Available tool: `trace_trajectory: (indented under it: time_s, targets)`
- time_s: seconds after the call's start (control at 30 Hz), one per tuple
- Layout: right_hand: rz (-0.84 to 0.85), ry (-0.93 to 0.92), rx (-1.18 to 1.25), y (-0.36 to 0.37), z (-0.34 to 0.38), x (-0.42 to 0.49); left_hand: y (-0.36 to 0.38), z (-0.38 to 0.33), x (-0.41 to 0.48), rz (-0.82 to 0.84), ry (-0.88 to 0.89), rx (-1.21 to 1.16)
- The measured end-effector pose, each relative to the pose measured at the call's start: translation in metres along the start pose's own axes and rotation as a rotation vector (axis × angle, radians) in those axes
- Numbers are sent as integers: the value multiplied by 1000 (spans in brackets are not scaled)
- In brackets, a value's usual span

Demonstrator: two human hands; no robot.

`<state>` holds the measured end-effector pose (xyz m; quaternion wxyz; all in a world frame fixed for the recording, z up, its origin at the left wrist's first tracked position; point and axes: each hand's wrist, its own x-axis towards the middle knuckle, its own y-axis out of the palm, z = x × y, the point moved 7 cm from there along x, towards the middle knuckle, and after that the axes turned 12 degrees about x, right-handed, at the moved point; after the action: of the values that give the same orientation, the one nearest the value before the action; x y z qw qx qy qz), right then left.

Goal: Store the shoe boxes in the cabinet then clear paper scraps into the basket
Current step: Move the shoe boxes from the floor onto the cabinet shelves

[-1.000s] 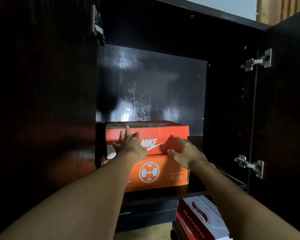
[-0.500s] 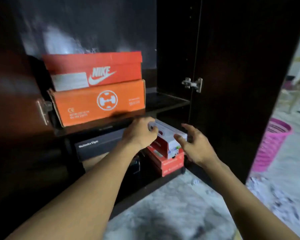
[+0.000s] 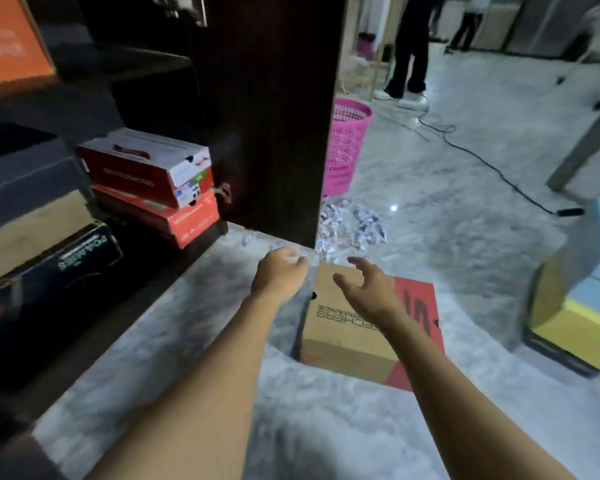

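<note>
A brown-and-red box (image 3: 368, 327) lay on the pale floor (image 3: 465, 237), just outside the open cabinet (image 3: 267, 109). Both hands were stretched out over its far end. The right hand (image 3: 368, 289) hovered above the lid with fingers spread and curled, holding nothing. The left hand (image 3: 279, 275) hung near the box's left far corner, fingers loosely curled; whether it touched the box could not be told.

Beyond the box, paper scraps (image 3: 350, 226) lay in a heap on the floor by the door's edge, with the pink basket (image 3: 345, 147) standing just behind them. Inside the cabinet, two red boxes (image 3: 153, 181) were stacked on the bottom shelf, dark boxes (image 3: 42, 251) to their left. A yellow-and-blue box (image 3: 582, 306) sat on the floor at the right.
</note>
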<state>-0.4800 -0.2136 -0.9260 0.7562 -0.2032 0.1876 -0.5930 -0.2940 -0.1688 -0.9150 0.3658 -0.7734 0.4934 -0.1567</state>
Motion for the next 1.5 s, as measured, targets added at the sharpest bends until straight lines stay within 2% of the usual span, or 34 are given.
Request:
trace_trajectory:
  time_s: [0.17,0.3,0.4,0.47,0.6,0.8,1.0,1.1,1.2,1.5]
  targets:
    - [-27,229,-94,-16,-85,-15,116,18,-19,270,-94,5]
    - [-84,356,-285,-27,-143,-26,143,30,-18,244,-132,85]
    - [-164,523,-286,-35,-177,-38,152,49,-14,230,-199,103]
    - [-190,558,-278,-37,-187,-43,159,58,-11,246,-215,59]
    - [-226,504,-218,-37,-195,-42,167,70,-11,278,-209,48]
    - [-411,270,49,-41,-209,-78,151,102,-35,94,-252,174]
    - [-397,270,471,-28,-230,-96,167,131,-44,305,-338,-101]
    - [-345,231,494,-23,-224,-90,165,132,-42,376,-318,-126]
    - [-288,204,468,-20,-222,-86,158,137,-40,373,-318,-116]
    - [-217,81,393,-12,-176,-65,105,146,-47,256,-340,-150]
